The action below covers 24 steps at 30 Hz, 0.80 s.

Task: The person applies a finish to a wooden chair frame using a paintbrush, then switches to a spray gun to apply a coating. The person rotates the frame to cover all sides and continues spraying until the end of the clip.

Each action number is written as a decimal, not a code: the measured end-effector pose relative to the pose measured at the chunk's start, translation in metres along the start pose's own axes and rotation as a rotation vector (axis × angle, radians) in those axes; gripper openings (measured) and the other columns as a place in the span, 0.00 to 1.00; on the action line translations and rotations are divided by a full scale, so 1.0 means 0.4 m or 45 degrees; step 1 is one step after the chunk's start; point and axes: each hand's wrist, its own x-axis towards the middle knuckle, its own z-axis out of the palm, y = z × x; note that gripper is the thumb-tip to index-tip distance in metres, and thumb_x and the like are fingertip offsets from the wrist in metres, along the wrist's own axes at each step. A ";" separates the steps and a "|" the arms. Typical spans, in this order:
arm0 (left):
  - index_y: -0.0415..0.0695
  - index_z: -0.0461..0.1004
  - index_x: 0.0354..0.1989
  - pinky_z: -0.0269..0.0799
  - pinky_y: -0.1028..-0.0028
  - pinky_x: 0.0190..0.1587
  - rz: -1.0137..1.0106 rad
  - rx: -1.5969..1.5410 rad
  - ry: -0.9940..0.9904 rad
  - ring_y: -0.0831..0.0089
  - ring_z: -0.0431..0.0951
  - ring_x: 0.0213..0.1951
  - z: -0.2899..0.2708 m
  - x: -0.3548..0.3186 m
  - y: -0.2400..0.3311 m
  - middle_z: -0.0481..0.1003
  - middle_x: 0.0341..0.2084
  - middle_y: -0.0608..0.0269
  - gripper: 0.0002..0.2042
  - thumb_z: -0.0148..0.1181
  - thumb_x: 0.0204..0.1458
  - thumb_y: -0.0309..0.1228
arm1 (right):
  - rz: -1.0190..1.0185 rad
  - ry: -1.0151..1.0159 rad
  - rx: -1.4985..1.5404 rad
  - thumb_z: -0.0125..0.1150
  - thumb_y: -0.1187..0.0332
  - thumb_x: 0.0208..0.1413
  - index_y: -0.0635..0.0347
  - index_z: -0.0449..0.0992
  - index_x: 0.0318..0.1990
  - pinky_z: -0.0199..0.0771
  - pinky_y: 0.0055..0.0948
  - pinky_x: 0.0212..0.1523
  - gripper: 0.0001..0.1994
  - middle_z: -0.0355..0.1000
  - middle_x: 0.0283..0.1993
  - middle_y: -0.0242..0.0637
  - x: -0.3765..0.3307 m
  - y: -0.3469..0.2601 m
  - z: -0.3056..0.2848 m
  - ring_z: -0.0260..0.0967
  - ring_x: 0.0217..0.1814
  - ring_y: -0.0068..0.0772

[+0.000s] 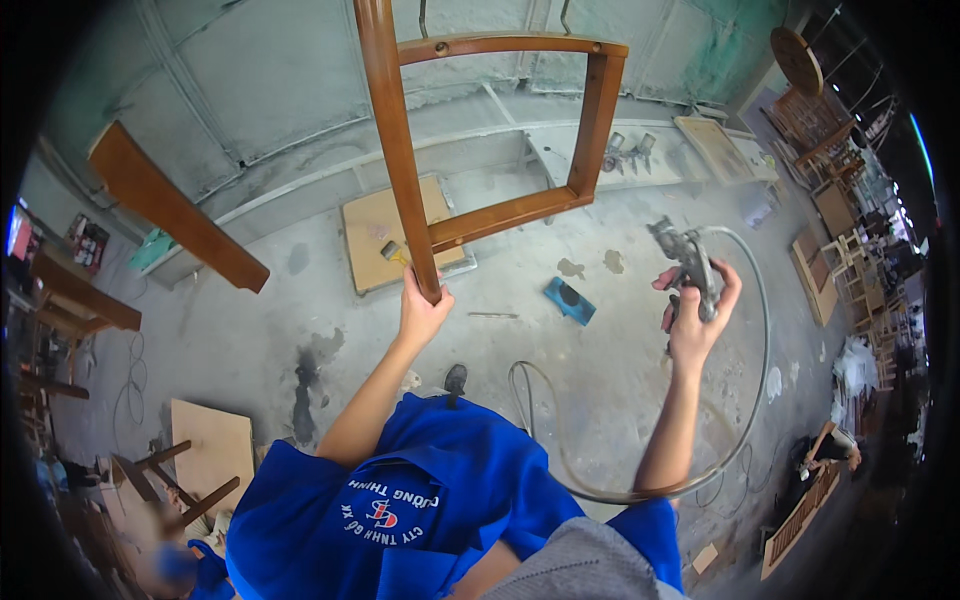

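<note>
A brown wooden chair frame (394,140) hangs from metal hooks in front of me, one long leg slanting down toward me. My left hand (424,310) is closed around the lower end of that leg. On the right, my right hand (705,315) holds a grey spray gun (690,260), fingers wrapped about its handle. A hose (765,330) runs from the gun, loops round to the right and passes by my right forearm. The gun is apart from the frame, its head tipped toward the upper left. Whether its trigger is pressed, I cannot tell.
Other brown wooden parts (175,210) hang at the left. A cardboard sheet (365,235) with a brush (393,253) lies beyond the frame. On the floor is a blue container (570,300). Several metal cups (630,150) stand on a far ledge. Furniture (865,260) is stacked rightward.
</note>
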 end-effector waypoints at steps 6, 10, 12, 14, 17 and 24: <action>0.41 0.62 0.57 0.73 0.69 0.47 0.018 -0.041 -0.042 0.71 0.75 0.42 -0.025 -0.156 0.093 0.73 0.43 0.60 0.24 0.64 0.51 0.22 | -0.148 0.175 0.101 0.74 0.50 0.58 0.58 0.55 0.59 0.78 0.23 0.30 0.36 0.78 0.43 0.52 -0.172 -0.001 0.035 0.78 0.36 0.32; 0.42 0.62 0.57 0.73 0.70 0.46 0.045 -0.034 -0.030 0.74 0.74 0.42 -0.011 -0.241 0.168 0.73 0.43 0.62 0.24 0.63 0.52 0.21 | -0.424 -0.296 0.533 0.82 0.60 0.47 0.61 0.56 0.59 0.85 0.34 0.47 0.41 0.78 0.49 0.53 -0.254 -0.086 0.116 0.82 0.48 0.44; 0.42 0.62 0.57 0.73 0.71 0.46 0.075 -0.017 -0.023 0.75 0.73 0.42 -0.007 -0.283 0.200 0.72 0.42 0.64 0.24 0.62 0.52 0.21 | -0.532 -0.353 0.568 0.81 0.56 0.46 0.60 0.56 0.59 0.81 0.30 0.42 0.41 0.79 0.45 0.51 -0.260 -0.119 0.151 0.80 0.43 0.39; 0.42 0.62 0.56 0.73 0.71 0.46 0.078 -0.059 0.004 0.76 0.73 0.41 -0.003 -0.310 0.225 0.72 0.42 0.64 0.23 0.62 0.52 0.21 | -0.519 -0.332 0.453 0.79 0.47 0.47 0.58 0.56 0.58 0.75 0.24 0.33 0.42 0.80 0.39 0.47 -0.253 -0.134 0.153 0.76 0.33 0.29; 0.41 0.63 0.55 0.73 0.71 0.45 0.063 -0.084 0.035 0.75 0.73 0.40 0.003 -0.330 0.241 0.72 0.40 0.64 0.22 0.62 0.52 0.21 | -0.388 -0.084 0.394 0.77 0.45 0.50 0.57 0.57 0.57 0.73 0.23 0.30 0.40 0.80 0.38 0.46 -0.222 -0.123 0.084 0.75 0.31 0.25; 0.41 0.62 0.57 0.75 0.66 0.44 0.131 0.194 0.052 0.69 0.76 0.40 0.011 -0.306 0.216 0.73 0.39 0.59 0.23 0.62 0.53 0.25 | -0.136 0.378 0.350 0.69 0.69 0.65 0.59 0.59 0.57 0.76 0.26 0.38 0.22 0.78 0.37 0.45 -0.122 -0.170 -0.055 0.78 0.37 0.32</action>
